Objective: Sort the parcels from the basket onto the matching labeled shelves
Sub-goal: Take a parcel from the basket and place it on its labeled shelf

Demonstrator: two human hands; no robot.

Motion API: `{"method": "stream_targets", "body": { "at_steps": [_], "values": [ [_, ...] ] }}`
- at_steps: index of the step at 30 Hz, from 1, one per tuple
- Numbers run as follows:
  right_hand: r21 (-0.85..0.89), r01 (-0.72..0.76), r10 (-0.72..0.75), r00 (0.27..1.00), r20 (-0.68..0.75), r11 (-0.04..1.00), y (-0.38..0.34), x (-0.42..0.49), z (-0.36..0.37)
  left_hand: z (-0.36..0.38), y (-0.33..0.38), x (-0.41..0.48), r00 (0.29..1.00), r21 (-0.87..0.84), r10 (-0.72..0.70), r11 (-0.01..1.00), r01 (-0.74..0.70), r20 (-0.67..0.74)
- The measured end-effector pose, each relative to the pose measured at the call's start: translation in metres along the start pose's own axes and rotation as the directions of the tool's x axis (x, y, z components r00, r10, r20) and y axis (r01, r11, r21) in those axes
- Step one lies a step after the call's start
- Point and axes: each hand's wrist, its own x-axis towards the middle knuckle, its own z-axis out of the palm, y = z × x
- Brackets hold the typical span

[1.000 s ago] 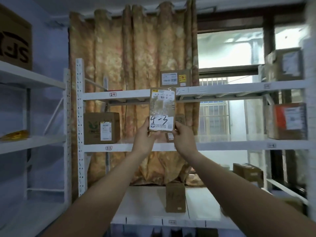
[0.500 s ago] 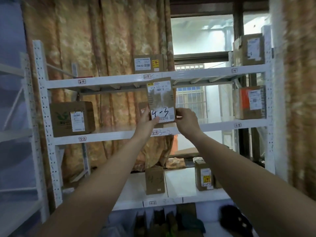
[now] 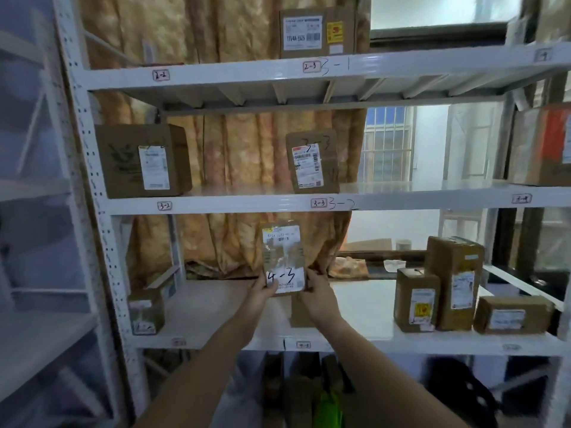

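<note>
I hold a flat brown parcel (image 3: 282, 256) upright, with "4-3" handwritten on its white label. My left hand (image 3: 262, 290) grips its lower left corner and my right hand (image 3: 316, 293) its lower right corner. The parcel hangs over the lower white shelf (image 3: 216, 307), above the shelf tag (image 3: 302, 345) on the front edge. A brown box (image 3: 298, 313) stands on that shelf right behind my right hand, mostly hidden. The basket is out of view.
The middle shelf (image 3: 247, 203) carries a large box (image 3: 142, 160) and a box marked 3-3 (image 3: 312, 160). A box (image 3: 316, 32) sits on the top shelf. Three parcels (image 3: 451, 282) stand on the lower shelf's right, a small one (image 3: 146, 310) at its left.
The parcel and both hands have come down from the middle shelf level to the lower shelf. The view has moved closer to the rack and tilted downward.
</note>
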Motion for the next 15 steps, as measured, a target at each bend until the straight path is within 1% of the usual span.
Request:
{"method": "stream_targets", "body": {
  "at_steps": [3, 5, 8, 10, 12, 15],
  "values": [
    [0.027, -0.119, 0.118, 0.992, 0.047, 0.992, 0.043, 0.033, 0.041, -0.021, -0.043, 0.046, 1.000, -0.016, -0.021, 1.000, 0.021, -0.001],
    [0.010, -0.210, 0.208, 0.973, 0.100, 0.978, 0.071, 0.057, 0.070, -0.036, -0.070, 0.080, 0.999, -0.021, -0.046, 0.999, 0.046, -0.006],
    [0.022, -0.305, 0.300, 0.946, 0.125, 0.952, 0.109, 0.085, 0.105, -0.057, -0.111, 0.118, 0.998, -0.075, -0.053, 0.996, 0.055, 0.024],
    [0.072, -0.370, 0.359, 0.925, 0.125, 0.926, 0.135, 0.099, 0.128, -0.067, -0.142, 0.141, 0.997, -0.037, -0.045, 0.998, 0.047, 0.062],
    [0.108, -0.407, 0.396, 0.911, 0.113, 0.907, 0.160, 0.110, 0.148, -0.071, -0.178, 0.167, 0.998, 0.059, -0.044, 0.997, 0.041, 0.038],
    [0.135, -0.439, 0.427, 0.898, 0.110, 0.888, 0.194, 0.124, 0.168, -0.069, -0.232, 0.195, 0.996, 0.066, -0.082, 0.995, 0.080, 0.020]
  ]
}}
